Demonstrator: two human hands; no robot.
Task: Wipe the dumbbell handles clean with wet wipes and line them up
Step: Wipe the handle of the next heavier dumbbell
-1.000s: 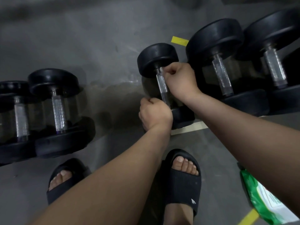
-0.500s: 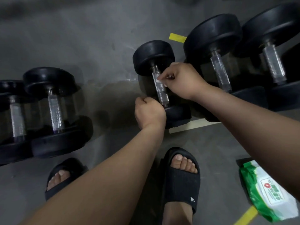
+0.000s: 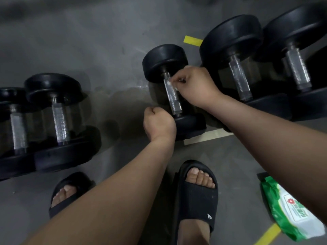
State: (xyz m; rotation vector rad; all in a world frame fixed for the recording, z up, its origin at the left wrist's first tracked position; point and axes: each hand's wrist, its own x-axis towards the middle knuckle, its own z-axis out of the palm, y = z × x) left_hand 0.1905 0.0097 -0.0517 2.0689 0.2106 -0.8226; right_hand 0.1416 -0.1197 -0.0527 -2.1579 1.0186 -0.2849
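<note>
Black rubber dumbbell [image 3: 172,96] lies on the grey floor [image 3: 106,41], between a left pair [image 3: 60,121] and a larger right pair [image 3: 237,76]. The right hand [image 3: 196,85] is curled at the top of the knurled handle, pinching a white wipe [image 3: 170,83] against the metal. The left hand [image 3: 158,122] is fisted beside the near head; whether it grips anything cannot be told. Green pack [image 3: 292,209] lies at right, near a sandal [image 3: 196,197]

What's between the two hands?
Head view: the knurled handle of the small dumbbell. Right hand holds a wipe at its far end; left hand is beside the near head.
</note>
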